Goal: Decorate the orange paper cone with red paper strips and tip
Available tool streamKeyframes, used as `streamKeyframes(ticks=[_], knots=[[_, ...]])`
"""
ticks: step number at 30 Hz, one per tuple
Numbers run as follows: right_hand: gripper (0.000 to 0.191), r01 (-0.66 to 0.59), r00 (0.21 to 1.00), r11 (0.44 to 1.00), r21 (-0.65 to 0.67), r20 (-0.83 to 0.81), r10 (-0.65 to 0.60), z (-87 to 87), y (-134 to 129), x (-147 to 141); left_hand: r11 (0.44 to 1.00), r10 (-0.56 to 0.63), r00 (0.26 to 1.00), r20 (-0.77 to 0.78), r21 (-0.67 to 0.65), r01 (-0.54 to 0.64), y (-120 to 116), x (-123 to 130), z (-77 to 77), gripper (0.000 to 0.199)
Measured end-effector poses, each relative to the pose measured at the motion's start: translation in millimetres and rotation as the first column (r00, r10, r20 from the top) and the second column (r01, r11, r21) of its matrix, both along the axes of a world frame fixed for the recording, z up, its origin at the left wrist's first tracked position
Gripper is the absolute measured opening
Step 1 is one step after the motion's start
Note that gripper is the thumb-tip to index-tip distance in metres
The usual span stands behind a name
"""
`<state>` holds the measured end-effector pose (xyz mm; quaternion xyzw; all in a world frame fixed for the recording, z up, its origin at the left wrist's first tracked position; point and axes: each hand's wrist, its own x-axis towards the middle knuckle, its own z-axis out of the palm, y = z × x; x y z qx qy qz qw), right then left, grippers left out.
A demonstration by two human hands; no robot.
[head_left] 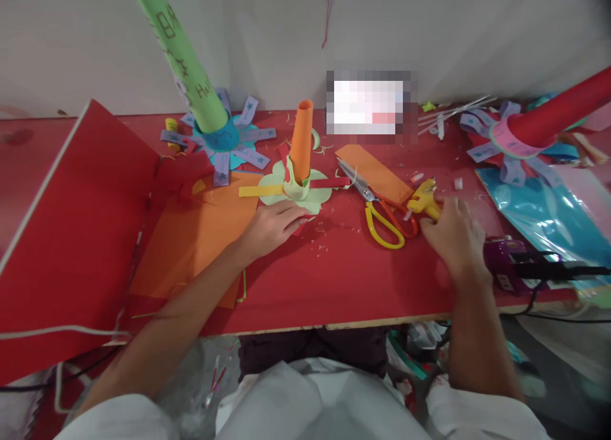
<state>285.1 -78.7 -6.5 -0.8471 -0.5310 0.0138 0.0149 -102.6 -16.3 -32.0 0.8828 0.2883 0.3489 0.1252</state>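
My left hand (274,228) pinches a red paper strip (301,226) at the near edge of a pale green flower-shaped paper base (319,201). An orange paper tube (301,141) stands upright in the middle of that base, with a pale green band round its foot. A yellow strip (260,190) and a red strip (329,183) reach out from the band to either side. On the right, my right hand (456,233) is closed round a yellow glue gun (424,201); its handle is mostly hidden. Scissors (377,207) with red and yellow handles lie beside it.
Orange sheets (191,236) lie to the left, by an upright red board (86,236). A green paper tube model (195,77) and a red one (548,121) stand behind. An orange paper piece (375,172), a purple device (508,262) with cables and blue plastic-wrapped sheets (539,204) are on the right.
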Motion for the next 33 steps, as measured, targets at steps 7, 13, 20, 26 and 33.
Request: streamKeyframes(ticks=[7,13,20,26,33], knots=[[0.03,-0.066,0.998,0.909,0.411,0.014,0.066,0.6,-3.6,5.0,0.998,-0.037,0.998,-0.051,0.056,0.04,1.0,-0.5,1.1,0.029],[0.027,-0.39,0.799,0.688,0.611,-0.148,0.584,30.9,17.1,-46.0,0.986,-0.06,0.975,-0.215,0.14,0.091,-0.5,-4.4,0.6,0.034],[0.017,-0.737,0.46,0.488,0.468,-0.182,0.869,32.5,41.4,-108.5,0.963,-0.07,0.903,-0.425,0.206,0.172,-2.8,-8.3,8.3,0.044],[0.041,-0.689,0.467,0.514,0.512,-0.229,0.854,8.4,41.9,-109.2,0.939,-0.116,0.921,-0.371,0.262,0.224,-8.1,-10.7,18.0,0.041],[0.039,-0.62,0.497,0.527,0.581,-0.229,0.837,11.7,41.5,-93.2,0.944,-0.106,0.946,-0.306,0.269,0.192,-4.3,-14.1,15.5,0.039]])
